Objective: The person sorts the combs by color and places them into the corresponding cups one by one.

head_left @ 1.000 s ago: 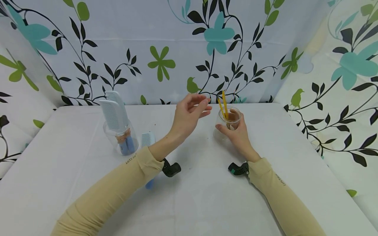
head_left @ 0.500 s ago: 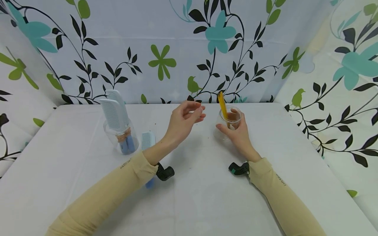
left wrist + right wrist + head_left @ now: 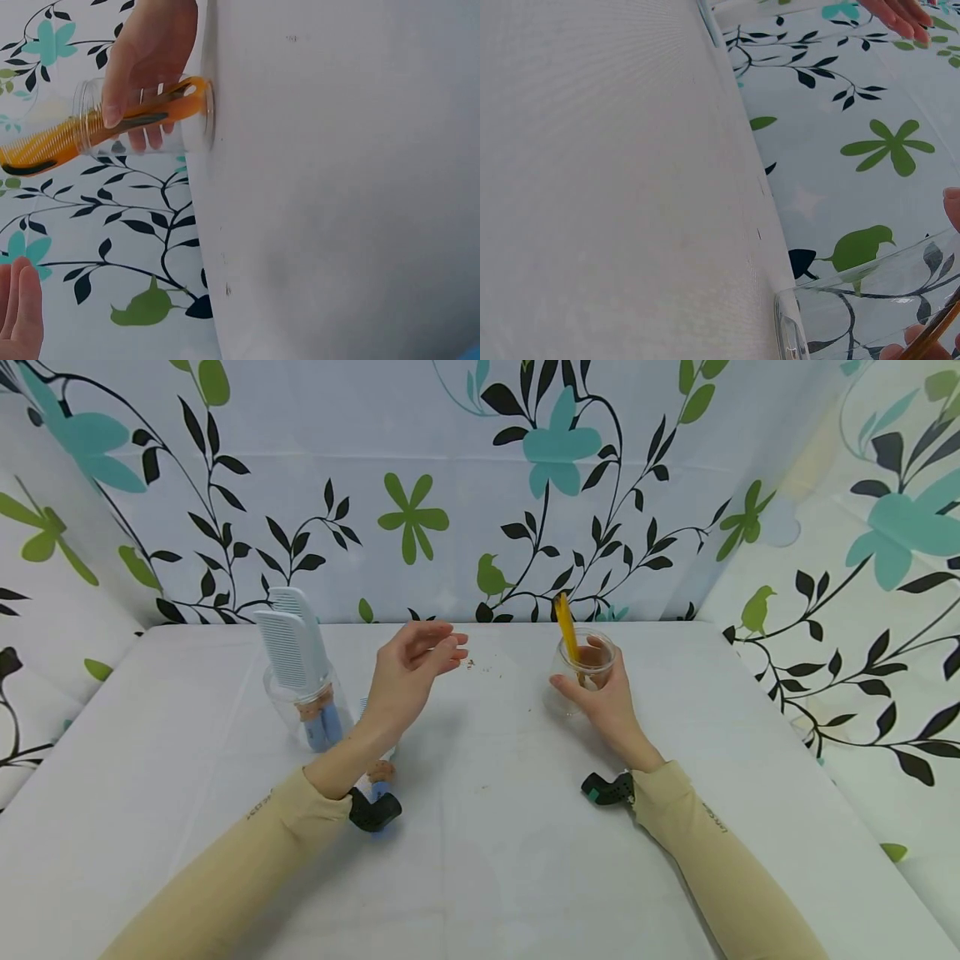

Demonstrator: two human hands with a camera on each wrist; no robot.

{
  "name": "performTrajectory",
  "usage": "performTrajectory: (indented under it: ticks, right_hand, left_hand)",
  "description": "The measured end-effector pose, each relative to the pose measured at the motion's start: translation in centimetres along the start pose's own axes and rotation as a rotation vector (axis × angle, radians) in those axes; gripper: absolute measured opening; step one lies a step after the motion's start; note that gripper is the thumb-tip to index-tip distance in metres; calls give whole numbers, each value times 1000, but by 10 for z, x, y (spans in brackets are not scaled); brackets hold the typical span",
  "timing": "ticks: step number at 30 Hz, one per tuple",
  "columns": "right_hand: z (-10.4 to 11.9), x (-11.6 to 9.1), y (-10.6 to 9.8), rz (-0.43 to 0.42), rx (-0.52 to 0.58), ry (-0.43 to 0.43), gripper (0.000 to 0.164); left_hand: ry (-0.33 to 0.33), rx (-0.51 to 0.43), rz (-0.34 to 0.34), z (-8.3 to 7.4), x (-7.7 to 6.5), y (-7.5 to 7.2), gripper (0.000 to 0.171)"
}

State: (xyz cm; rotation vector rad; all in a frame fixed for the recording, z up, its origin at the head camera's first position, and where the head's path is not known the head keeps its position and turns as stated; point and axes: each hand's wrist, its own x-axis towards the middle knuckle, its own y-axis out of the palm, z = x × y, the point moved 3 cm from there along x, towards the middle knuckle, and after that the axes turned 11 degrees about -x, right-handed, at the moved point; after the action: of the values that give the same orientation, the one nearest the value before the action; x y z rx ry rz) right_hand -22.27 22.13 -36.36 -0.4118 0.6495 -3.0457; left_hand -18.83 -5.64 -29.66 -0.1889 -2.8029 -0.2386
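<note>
My right hand [image 3: 600, 693] grips a clear glass jar [image 3: 198, 133] that stands upright at the back right of the table. A yellow-orange comb [image 3: 58, 142] leans inside it, teeth end up and out past the rim. My left hand [image 3: 411, 668] hovers over the table left of that jar, its fingers loosely bent and holding nothing. Below my left wrist lies a pale blue comb [image 3: 381, 789] with a brown band and blue handle, partly hidden by the forearm. In the right wrist view the jar's glass wall [image 3: 855, 289] shows at the lower right.
Another glass jar [image 3: 281, 693] stands at the left with two pale blue combs [image 3: 287, 647] upright in it. Small specks [image 3: 487, 670] dot the white table [image 3: 510, 860]. A patterned curtain [image 3: 322, 443] hangs behind.
My left hand has moved left, away from the yellow-orange comb's jar and over toward the blue combs. The yellow-orange comb has tilted slightly. My right hand keeps its grip.
</note>
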Motion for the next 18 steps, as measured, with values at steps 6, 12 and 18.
performTrajectory:
  ticks: [6, 12, 18]
  right_hand:
    - [-22, 6, 2, -17, 18, 1, 81]
    - [-25, 7, 3, -27, 16, -31, 81]
    - [-24, 7, 2, -24, 7, -26, 80]
  left_hand:
    - [47, 67, -3, -9, -11, -22, 30]
    - [101, 183, 19, -17, -28, -42, 29]
    - [287, 213, -15, -32, -43, -64, 26]
